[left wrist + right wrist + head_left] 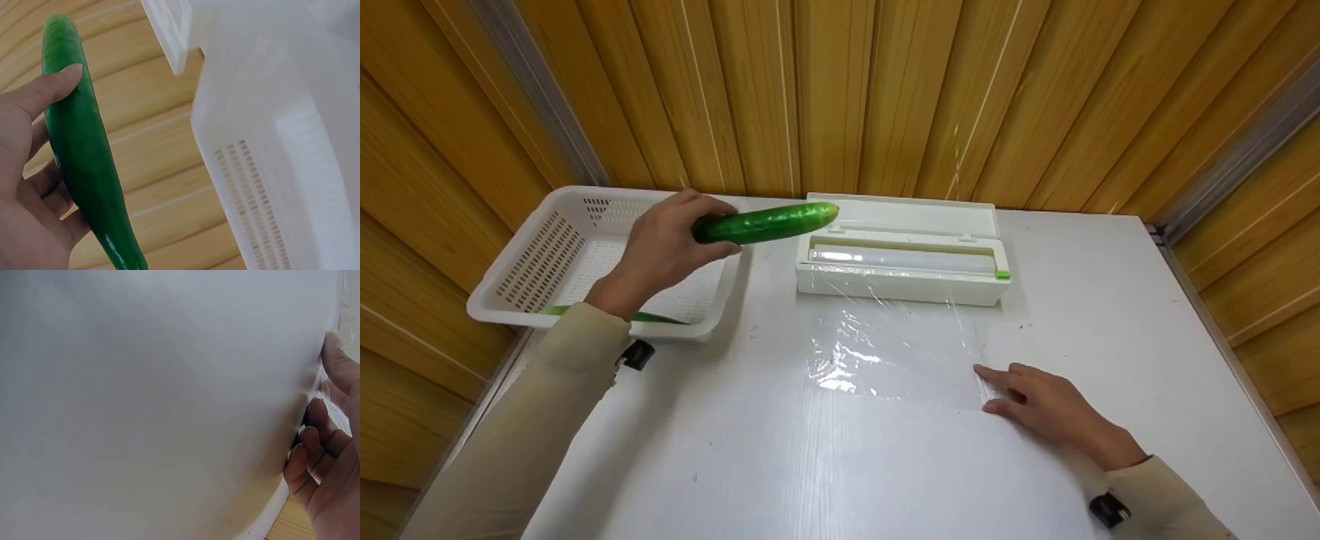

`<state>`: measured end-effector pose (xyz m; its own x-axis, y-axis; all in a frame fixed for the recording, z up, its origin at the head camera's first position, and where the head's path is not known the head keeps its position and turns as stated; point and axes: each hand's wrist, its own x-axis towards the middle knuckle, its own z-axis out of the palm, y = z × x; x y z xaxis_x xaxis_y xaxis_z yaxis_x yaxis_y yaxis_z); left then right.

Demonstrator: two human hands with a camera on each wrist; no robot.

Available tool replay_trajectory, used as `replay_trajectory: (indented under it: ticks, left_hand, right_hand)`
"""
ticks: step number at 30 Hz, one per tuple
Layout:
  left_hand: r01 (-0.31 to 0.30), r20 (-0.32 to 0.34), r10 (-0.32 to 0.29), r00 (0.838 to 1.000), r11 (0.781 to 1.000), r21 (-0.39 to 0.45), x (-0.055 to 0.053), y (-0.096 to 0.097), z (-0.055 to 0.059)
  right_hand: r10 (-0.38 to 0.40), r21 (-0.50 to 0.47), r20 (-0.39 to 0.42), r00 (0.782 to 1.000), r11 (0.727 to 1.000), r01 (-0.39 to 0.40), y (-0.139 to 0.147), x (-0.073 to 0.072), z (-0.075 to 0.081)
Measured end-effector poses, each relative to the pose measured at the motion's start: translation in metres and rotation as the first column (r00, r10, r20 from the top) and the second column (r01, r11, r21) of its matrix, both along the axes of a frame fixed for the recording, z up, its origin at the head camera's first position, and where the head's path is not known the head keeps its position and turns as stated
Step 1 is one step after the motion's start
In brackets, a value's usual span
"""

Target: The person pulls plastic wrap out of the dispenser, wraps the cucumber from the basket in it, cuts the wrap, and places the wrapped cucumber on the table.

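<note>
A green cucumber (772, 222) is gripped near one end by my left hand (667, 240), its pale tip pointing right. In the left wrist view, the thumb lies along the cucumber (84, 146) with the fingers behind it. A clear sheet of cling film (877, 352) stretches from the roll (904, 257) in a white dispenser box (900, 289), lid up, down over the table. At the film's right front corner, my right hand (1050, 405) touches the edge, index finger and thumb spread apart. The right wrist view has its fingertips against the white tabletop (169, 410).
A white perforated basket (529, 255) stands at the back left, under my left forearm, with a long green thing (656, 318) inside it. Wood-patterned panels (840, 90) rise behind the table (780, 465). A small green slider (1003, 274) sits at the dispenser's right end.
</note>
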<state>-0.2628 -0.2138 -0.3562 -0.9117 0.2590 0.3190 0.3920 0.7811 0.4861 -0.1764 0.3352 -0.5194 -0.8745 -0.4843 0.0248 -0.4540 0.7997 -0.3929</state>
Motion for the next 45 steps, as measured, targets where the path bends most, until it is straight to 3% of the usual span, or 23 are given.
replay_trajectory:
  ticks: [9, 18, 31, 45]
  left_hand:
    - [0.092, -0.036, -0.092, 0.995, 0.996, -0.008, 0.011, 0.039, -0.006]
    - [0.136, -0.047, -0.138, 0.989, 0.99, -0.035, 0.018, 0.061, -0.017]
    - [0.226, -0.056, -0.227, 0.972, 0.974, -0.022, 0.021, 0.09, -0.042]
    - [0.294, 0.006, -0.294, 0.956, 0.955, -0.031, 0.026, 0.124, -0.069]
  right_hand:
    - [0.001, 0.0, 0.008, 1.0, 1.0, -0.001, 0.0, -0.001, 0.001]
    - [0.0, 0.006, 0.013, 1.0, 1.0, 0.0, 0.001, -0.002, -0.002]
    - [-0.009, 0.026, 0.001, 1.0, 1.0, 0.009, 0.0, -0.003, -0.003]
    - [-0.018, 0.046, 0.049, 0.999, 0.999, 0.016, 0.0, -0.004, 0.0]
